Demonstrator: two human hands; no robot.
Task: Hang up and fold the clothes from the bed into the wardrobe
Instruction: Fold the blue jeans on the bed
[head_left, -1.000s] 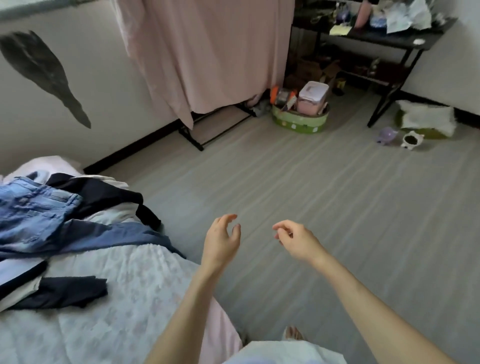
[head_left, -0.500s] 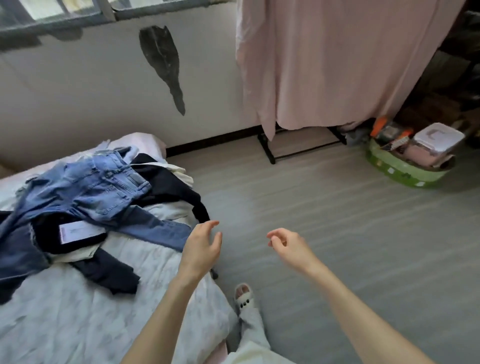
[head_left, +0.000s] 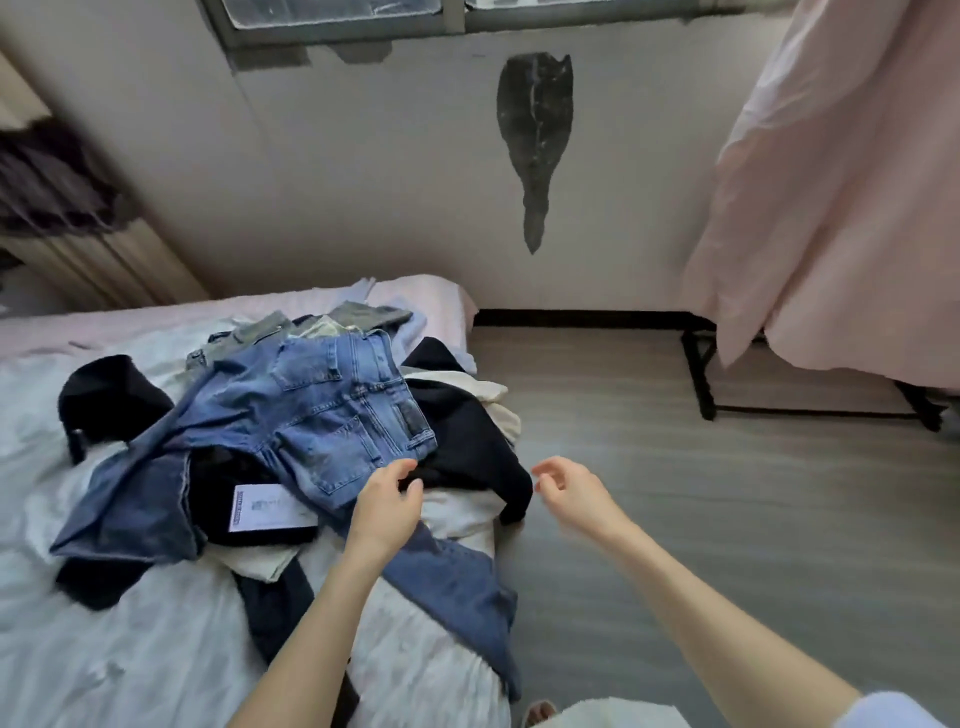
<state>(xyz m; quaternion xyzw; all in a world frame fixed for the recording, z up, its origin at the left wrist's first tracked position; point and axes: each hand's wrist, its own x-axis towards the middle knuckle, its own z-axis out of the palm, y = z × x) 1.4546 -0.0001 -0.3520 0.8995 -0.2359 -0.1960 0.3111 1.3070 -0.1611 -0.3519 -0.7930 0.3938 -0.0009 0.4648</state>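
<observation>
A person's left hand (head_left: 387, 506) and right hand (head_left: 574, 491), both empty with loosely curled fingers, reach toward blue jeans (head_left: 332, 410) topping a clothes heap on the bed (head_left: 130, 660).

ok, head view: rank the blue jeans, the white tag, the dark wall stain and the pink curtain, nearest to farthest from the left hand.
From the left hand:
1. Blue jeans: right at the fingertips, top of the pile on the bed.
2. White tag: to its left, on a black garment.
3. Dark wall stain and pink curtain: both far off, stain on the back wall, curtain to the right; too close to call.
</observation>
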